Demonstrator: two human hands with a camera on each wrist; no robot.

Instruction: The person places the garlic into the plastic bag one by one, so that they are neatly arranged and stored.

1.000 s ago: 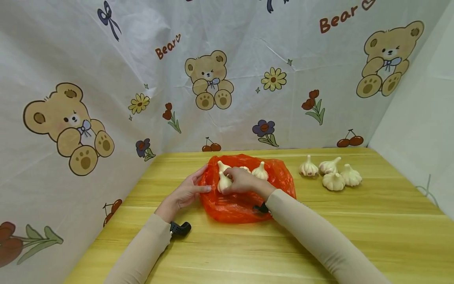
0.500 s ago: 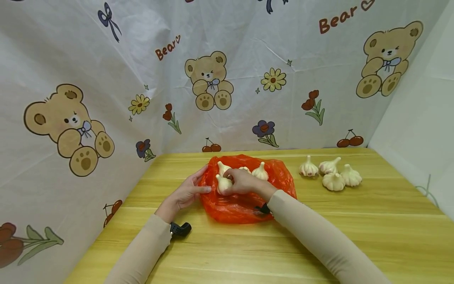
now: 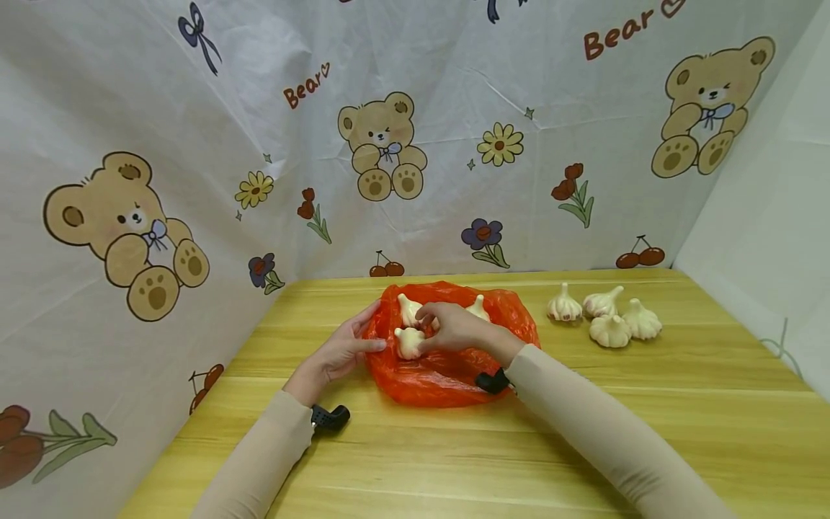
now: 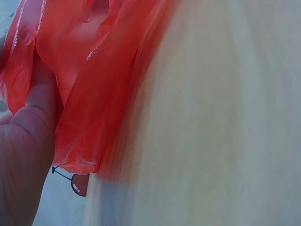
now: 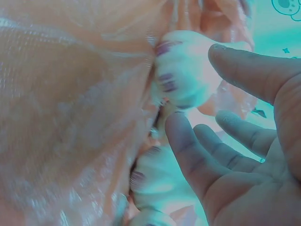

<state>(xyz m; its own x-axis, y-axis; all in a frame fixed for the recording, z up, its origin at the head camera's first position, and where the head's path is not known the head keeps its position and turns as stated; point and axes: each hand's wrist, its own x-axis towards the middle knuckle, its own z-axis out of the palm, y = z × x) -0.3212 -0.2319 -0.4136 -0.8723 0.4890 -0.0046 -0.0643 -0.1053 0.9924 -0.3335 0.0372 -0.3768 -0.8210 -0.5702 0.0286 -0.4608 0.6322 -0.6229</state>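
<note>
My left hand (image 3: 346, 346) holds the left rim of a red plastic bag (image 3: 415, 389), thumb on one side of the film; the bag also shows in the left wrist view. Over the bag's opening is my right hand (image 3: 454, 328). Its fingers are spread beside a white garlic bulb (image 3: 408, 344) lying in the bag's left part. In the right wrist view that garlic bulb (image 5: 186, 70) sits between thumb and forefinger, not gripped. Another bulb (image 3: 408, 310) lies just behind it. A third bulb (image 3: 478, 308) is partly hidden by my right hand.
Several more garlic bulbs (image 3: 609, 330) are grouped on the wooden table (image 3: 648, 404) right of the bag. Black wrist-camera mounts (image 3: 331, 418) hang under both forearms. A bear-printed cloth (image 3: 428, 231) stands behind the table, and a white wall (image 3: 772, 238) at the right.
The front bulb has tipped to the left and settled lower in the bag. My right hand has let go of it and drawn slightly right. My left hand has stayed in place.
</note>
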